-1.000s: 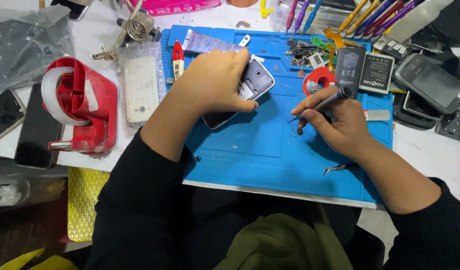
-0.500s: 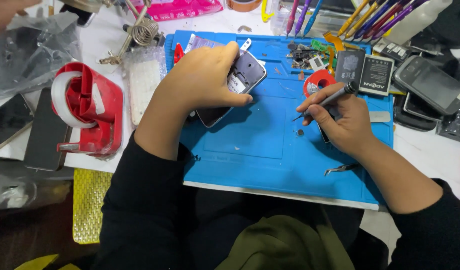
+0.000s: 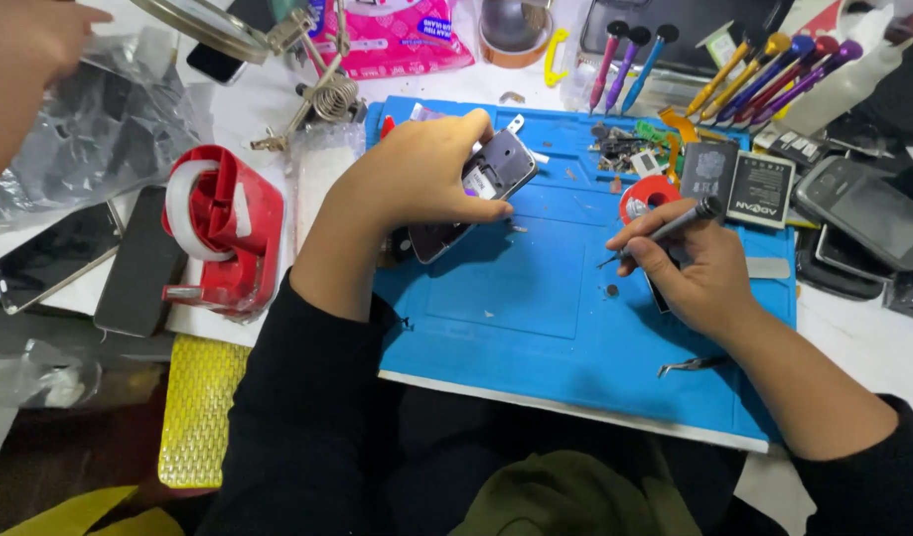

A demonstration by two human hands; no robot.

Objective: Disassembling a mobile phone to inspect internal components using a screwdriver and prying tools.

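The left hand (image 3: 417,184) grips an opened phone (image 3: 481,189), tilted up over the blue mat (image 3: 516,298). The right hand (image 3: 690,268) pinches a thin screwdriver (image 3: 665,226) in its fingers, tip near a tiny screw (image 3: 612,291). This looks like the unscrewing step; next calls for steady aim. The white counter (image 3: 278,109) is crowded with tools, a red tape holder (image 3: 223,223) and spare phones.

A work mat (image 3: 536,298) lay on the table (image 3: 863,342). A tape dispenser (image 3: 223,228) stood left of it, two batteries (image 3: 739,184) at its far right corner, tweezers (image 3: 693,365) near its front edge, screwdrivers (image 3: 625,65) behind it.
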